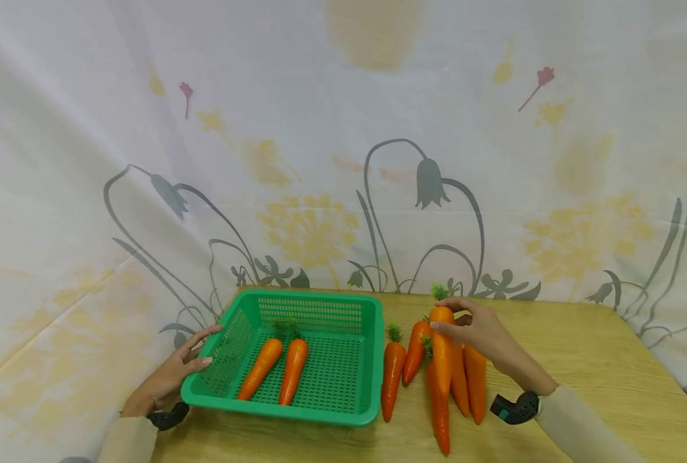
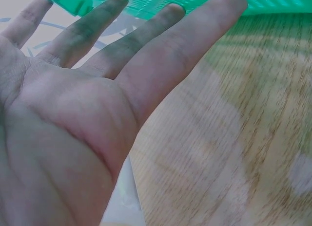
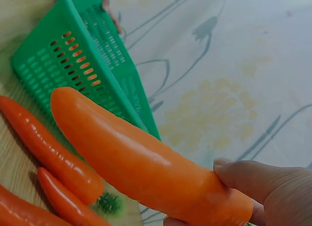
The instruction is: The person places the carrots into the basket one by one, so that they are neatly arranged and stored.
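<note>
My right hand (image 1: 485, 331) pinches an orange carrot (image 1: 442, 357) near its leafy top, thumb on one side of it. The carrot's tip points down over a group of other carrots; in the right wrist view its smooth body (image 3: 141, 160) spans the middle. With fingers spread and fairly straight, my left hand (image 1: 172, 375) touches the left rim of a green plastic basket (image 1: 285, 417). The left wrist view has the fingertips at the green basket wall (image 2: 151, 3). Two carrots lie side by side inside the basket, a left one (image 1: 261, 368) and a right one (image 1: 294, 372), green tops toward the back.
Several carrots lie on the wooden table (image 1: 575, 366) right of the basket, one (image 1: 393, 381) close along its right wall and another (image 1: 475, 382) under my right hand. A flower-printed cloth (image 1: 332, 161) hangs behind the table's back edge.
</note>
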Action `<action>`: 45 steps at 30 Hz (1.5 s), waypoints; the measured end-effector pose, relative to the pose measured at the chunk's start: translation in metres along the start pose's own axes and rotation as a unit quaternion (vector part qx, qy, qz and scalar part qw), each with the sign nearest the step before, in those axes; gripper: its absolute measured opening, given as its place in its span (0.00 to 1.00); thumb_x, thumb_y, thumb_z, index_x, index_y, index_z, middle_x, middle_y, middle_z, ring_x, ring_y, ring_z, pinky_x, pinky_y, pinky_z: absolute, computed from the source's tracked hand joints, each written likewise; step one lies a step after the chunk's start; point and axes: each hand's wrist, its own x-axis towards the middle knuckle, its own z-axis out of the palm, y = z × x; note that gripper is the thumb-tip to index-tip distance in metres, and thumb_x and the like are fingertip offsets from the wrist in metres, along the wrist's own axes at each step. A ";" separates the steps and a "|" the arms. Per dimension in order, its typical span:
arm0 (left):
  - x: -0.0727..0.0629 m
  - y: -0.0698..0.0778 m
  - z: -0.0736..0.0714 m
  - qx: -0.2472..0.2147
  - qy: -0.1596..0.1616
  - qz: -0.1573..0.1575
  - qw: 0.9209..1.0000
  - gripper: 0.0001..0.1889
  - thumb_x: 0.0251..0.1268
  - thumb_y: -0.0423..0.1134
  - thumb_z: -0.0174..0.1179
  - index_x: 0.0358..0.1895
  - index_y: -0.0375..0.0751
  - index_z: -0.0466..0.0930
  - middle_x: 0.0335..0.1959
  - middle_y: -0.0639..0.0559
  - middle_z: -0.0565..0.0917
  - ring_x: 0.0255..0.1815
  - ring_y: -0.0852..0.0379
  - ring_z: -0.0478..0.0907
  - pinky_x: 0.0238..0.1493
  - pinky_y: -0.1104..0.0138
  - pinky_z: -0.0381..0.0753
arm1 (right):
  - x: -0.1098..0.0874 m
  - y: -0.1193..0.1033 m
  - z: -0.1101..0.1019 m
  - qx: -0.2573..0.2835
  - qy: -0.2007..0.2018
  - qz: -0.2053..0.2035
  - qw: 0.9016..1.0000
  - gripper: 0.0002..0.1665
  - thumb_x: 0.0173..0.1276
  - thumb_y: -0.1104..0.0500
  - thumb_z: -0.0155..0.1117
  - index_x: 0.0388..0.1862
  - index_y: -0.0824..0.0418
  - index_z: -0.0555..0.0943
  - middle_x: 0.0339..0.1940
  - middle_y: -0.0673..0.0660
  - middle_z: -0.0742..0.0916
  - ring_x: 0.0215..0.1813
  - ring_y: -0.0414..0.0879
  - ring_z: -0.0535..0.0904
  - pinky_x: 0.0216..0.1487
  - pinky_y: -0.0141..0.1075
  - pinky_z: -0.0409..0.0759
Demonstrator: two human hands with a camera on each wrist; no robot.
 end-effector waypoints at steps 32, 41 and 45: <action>-0.004 0.002 0.002 -0.009 0.008 -0.022 1.000 0.33 0.82 0.37 0.51 0.84 0.48 0.51 0.84 0.36 0.30 0.79 0.21 0.25 0.64 0.18 0.41 | 0.058 -0.038 0.099 0.057 -0.072 -0.051 0.994 0.32 0.67 0.49 0.76 0.66 0.61 0.78 0.56 0.62 0.81 0.45 0.52 0.82 0.41 0.46 0.89; -0.004 0.006 0.005 -0.003 0.013 -0.027 1.000 0.33 0.82 0.38 0.51 0.84 0.49 0.51 0.84 0.35 0.30 0.79 0.20 0.26 0.65 0.19 0.44 | 0.069 -0.046 0.132 0.041 -0.071 -0.050 0.995 0.28 0.66 0.52 0.77 0.60 0.63 0.79 0.50 0.62 0.80 0.34 0.50 0.83 0.37 0.50 0.89; -0.003 0.007 0.004 0.004 0.015 -0.024 1.000 0.33 0.82 0.38 0.52 0.84 0.49 0.51 0.84 0.35 0.30 0.78 0.20 0.26 0.64 0.19 0.44 | 0.069 -0.053 0.145 0.045 -0.082 -0.036 0.995 0.29 0.66 0.54 0.77 0.61 0.63 0.78 0.50 0.63 0.79 0.34 0.50 0.83 0.39 0.53 0.88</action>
